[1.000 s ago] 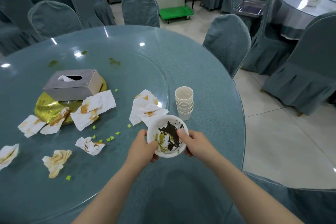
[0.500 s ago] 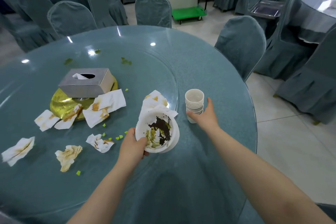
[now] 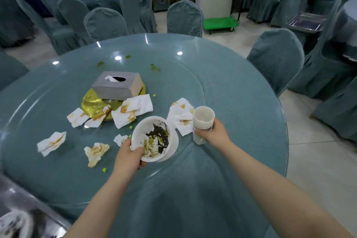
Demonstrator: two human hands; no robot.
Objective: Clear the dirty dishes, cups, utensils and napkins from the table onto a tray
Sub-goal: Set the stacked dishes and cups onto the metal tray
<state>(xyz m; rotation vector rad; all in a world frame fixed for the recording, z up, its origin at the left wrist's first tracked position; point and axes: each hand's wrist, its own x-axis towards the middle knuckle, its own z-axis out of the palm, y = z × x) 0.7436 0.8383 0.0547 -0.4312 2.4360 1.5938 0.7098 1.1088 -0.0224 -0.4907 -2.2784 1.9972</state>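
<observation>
My left hand (image 3: 129, 155) grips a stack of white bowls (image 3: 154, 139), tilted and lifted off the table, the top one smeared with dark and green sauce. My right hand (image 3: 214, 131) grips a stack of white paper cups (image 3: 203, 120), held just above the table. Several stained napkins lie on the round blue-green table (image 3: 241, 121): a pile (image 3: 180, 116) between bowl and cups, others (image 3: 133, 111) near the tissue box, and crumpled ones (image 3: 96, 152) at the left. A metal tray (image 3: 17, 208) shows at the bottom left corner with a dirty dish in it.
A silver tissue box (image 3: 117, 86) sits on a gold plate (image 3: 90, 105) near the table's middle. Small green food bits are scattered about. Covered chairs (image 3: 276, 60) ring the table. A green cart (image 3: 220, 23) and another metal tray (image 3: 307, 21) stand farther back.
My right hand left the bowl, reached to the cup stack, closed round it and lifted it. My left hand alone holds the bowls, tilted. The view shifted, bringing the tray into sight.
</observation>
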